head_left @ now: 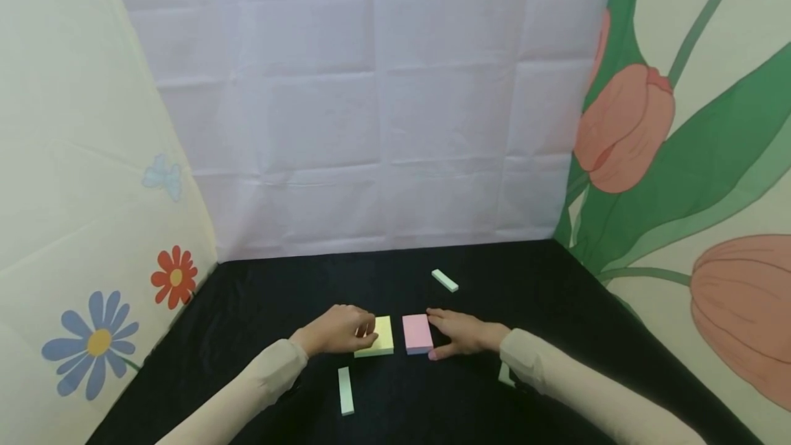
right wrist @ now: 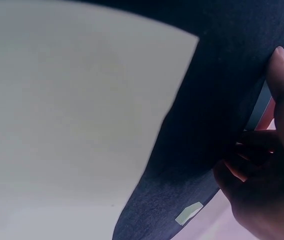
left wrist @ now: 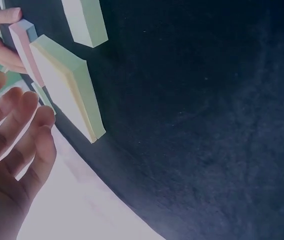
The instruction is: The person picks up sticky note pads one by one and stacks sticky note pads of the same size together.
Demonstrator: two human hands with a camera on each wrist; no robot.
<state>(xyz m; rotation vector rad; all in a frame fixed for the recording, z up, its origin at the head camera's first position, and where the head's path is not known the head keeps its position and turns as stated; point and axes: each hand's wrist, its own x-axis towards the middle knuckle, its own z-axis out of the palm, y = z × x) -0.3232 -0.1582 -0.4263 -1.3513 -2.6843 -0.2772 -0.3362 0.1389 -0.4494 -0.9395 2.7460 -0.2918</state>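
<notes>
In the head view my left hand (head_left: 336,329) is over the left part of a yellow sticky note pad (head_left: 384,336), which has a pale green layer below. The left wrist view shows loosely bent fingers (left wrist: 41,142) apart from that yellow pad (left wrist: 64,80), holding nothing. My right hand (head_left: 463,332) lies along the right side of a pink sticky note pad (head_left: 417,330) with a bluish layer beneath. Its thumb (right wrist: 282,75) is at the near corner and the other fingers reach the far end. A narrow gap separates the two pads.
A narrow pale green strip pad (head_left: 346,391) lies nearer me on the left; another strip pad (head_left: 445,280) lies farther back. Part of a pale green piece (head_left: 505,375) shows beside my right sleeve. Black cloth (head_left: 296,280) covers the table, with hanging fabric (head_left: 371,101) behind it.
</notes>
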